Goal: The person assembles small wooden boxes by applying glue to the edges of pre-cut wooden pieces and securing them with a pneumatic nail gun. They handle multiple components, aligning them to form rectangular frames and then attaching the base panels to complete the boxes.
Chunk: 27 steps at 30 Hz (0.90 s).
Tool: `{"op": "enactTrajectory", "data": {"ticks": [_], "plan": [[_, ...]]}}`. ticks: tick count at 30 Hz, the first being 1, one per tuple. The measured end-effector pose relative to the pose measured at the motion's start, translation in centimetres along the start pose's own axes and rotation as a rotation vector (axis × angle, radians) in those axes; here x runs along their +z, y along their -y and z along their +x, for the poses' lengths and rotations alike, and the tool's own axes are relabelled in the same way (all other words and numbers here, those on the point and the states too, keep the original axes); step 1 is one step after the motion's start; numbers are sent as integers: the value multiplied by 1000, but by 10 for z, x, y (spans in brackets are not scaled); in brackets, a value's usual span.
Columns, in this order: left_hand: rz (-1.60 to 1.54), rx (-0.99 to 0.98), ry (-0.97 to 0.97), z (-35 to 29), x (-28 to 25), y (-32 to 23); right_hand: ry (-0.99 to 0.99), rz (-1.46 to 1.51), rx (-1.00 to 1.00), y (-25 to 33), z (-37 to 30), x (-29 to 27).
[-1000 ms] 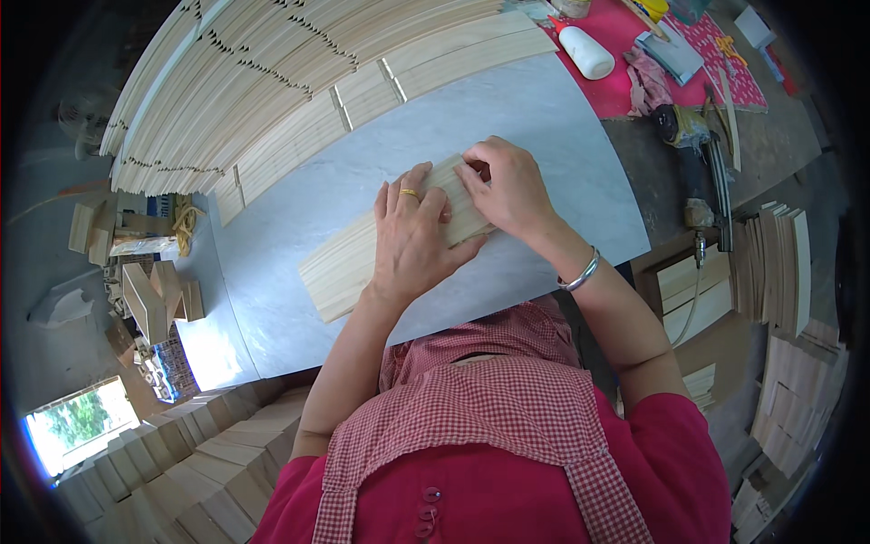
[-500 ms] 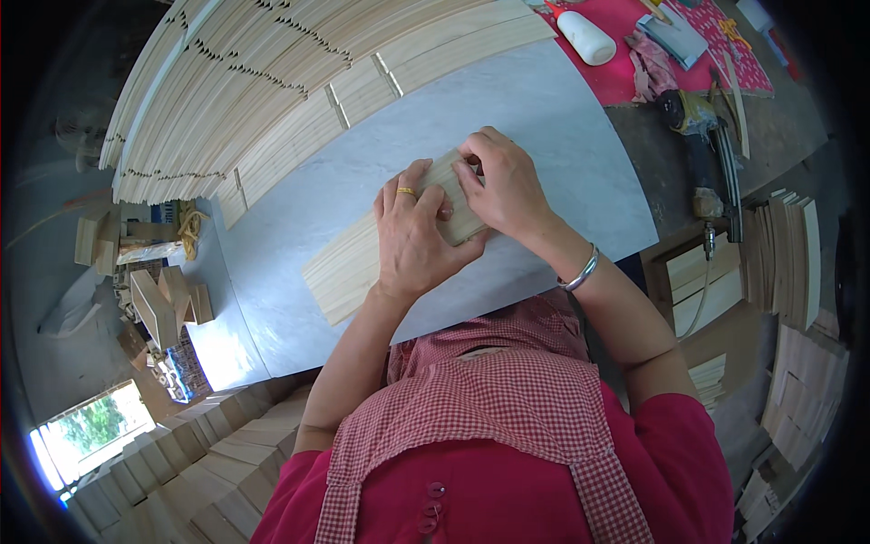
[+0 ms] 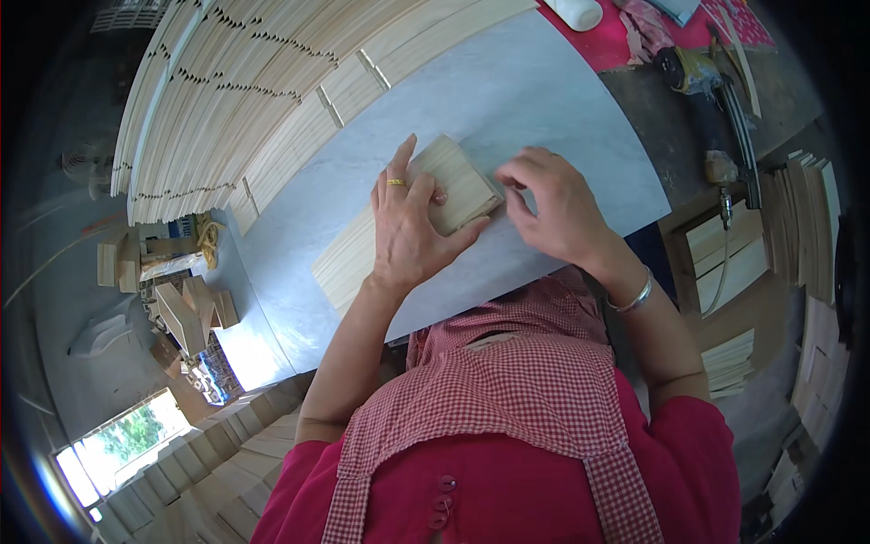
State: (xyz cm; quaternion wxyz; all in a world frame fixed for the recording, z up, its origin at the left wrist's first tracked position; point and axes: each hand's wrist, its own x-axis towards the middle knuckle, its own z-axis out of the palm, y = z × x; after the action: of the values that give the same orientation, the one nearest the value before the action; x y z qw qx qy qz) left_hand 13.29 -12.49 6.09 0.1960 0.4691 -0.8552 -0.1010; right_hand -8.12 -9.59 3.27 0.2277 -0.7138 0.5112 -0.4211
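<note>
A pale wooden board [image 3: 346, 258] lies at a slant on the grey tabletop, its right end showing some thickness. My left hand [image 3: 403, 218] grips it across its width, thumb along the near edge and the other fingers bent over the top and far side. A yellow ring is on one finger. Just off the board's right end, my right hand [image 3: 557, 208] hovers with fingers curled and thumb close to the index finger. Whatever may be between those fingertips is too small to make out.
Tall rows of thin wooden slats [image 3: 227, 100] stand at the far left. A white bottle [image 3: 576, 13] lies on pink cloth at the far right, near a nail gun-like air tool [image 3: 707, 118] with a hose. Small wooden boxes [image 3: 181, 315] sit at the left; stacked boards [image 3: 797, 222] at the right.
My right hand has come away from the board's end and moved right. My left hand stays on the board, with its fingers spread slightly more. The whole view has shifted a little.
</note>
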Motion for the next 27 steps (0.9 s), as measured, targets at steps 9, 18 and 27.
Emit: {"op": "enactTrajectory", "data": {"ticks": [9,18,27], "plan": [[-31,24,0,2,9,5,88,-205,-138,4,-9,3],[-26,30,-18,2,11,4,60,-106,-209,-4,-8,3],[-4,21,-38,3,7,3,115,244,86,-9,21,-1]]}}
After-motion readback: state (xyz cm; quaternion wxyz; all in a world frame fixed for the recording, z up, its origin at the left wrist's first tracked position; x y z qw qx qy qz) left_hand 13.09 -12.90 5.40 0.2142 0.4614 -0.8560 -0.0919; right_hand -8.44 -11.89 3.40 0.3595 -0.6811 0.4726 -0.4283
